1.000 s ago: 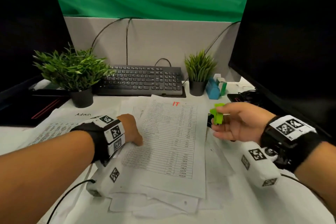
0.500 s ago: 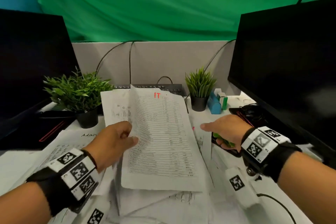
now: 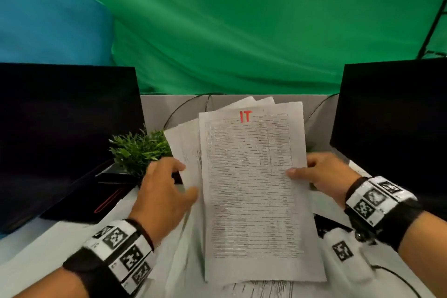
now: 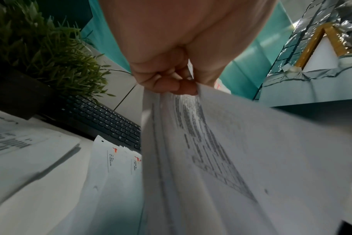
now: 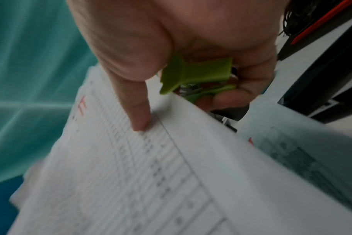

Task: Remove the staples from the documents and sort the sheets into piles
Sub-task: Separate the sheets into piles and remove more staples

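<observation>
A stack of printed sheets (image 3: 251, 189) stands raised off the desk, its front sheet marked "IT" in red at the top. My left hand (image 3: 187, 182) grips the stack's left edge; in the left wrist view its fingers (image 4: 171, 82) pinch several fanned sheets (image 4: 211, 151). My right hand (image 3: 302, 173) holds the right edge, thumb on the front sheet (image 5: 120, 174). In the right wrist view the curled fingers of that hand also hold a green staple remover (image 5: 197, 74).
More sheets (image 4: 115, 171) with red marks lie on the desk below, and another pile (image 4: 20, 143) at the left. A black keyboard (image 4: 103, 120) and a potted plant (image 3: 137, 150) stand behind. Dark monitors (image 3: 396, 128) flank both sides.
The IT stack has come up from the desk to nearly upright. My right hand, still with the staple remover, has moved onto the stack's right edge. My left hand rose with the sheets.
</observation>
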The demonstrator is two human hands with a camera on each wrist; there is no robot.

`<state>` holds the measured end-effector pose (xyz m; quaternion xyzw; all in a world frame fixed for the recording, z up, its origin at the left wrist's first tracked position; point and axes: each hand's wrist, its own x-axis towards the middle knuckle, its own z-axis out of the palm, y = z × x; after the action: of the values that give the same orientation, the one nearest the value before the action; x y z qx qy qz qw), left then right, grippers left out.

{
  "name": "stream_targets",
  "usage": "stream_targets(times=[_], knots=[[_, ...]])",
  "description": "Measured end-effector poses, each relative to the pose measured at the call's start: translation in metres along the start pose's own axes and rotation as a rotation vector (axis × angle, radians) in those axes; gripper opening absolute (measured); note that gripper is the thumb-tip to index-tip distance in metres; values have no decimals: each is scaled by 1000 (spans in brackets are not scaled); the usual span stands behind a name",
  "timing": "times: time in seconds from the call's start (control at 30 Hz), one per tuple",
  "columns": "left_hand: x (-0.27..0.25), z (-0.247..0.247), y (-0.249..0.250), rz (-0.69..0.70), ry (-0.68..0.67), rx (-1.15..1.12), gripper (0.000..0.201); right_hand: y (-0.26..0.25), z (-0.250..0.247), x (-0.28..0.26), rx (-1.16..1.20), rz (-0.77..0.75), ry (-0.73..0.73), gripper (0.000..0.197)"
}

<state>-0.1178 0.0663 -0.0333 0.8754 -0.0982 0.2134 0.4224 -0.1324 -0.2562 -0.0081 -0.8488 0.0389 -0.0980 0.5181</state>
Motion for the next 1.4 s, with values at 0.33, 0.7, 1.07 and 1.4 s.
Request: stream_targets(times=[0.33,0.7,1.07,1.4], knots=[[61,-59,52,110,-485,-168,26,-96,-19,-12,-563,-397,-50,8],[14,-31,24,56,-459,-345,24,-114,-32,10,-621,-207,-169,12],[9,-7,-21,-523,-296,-680,33,-115,-32,6,-193,-218,305,26],[-28,48,-33,-823,-274,-1156,30,-42,89,-53,-474,-115,-363,58]])
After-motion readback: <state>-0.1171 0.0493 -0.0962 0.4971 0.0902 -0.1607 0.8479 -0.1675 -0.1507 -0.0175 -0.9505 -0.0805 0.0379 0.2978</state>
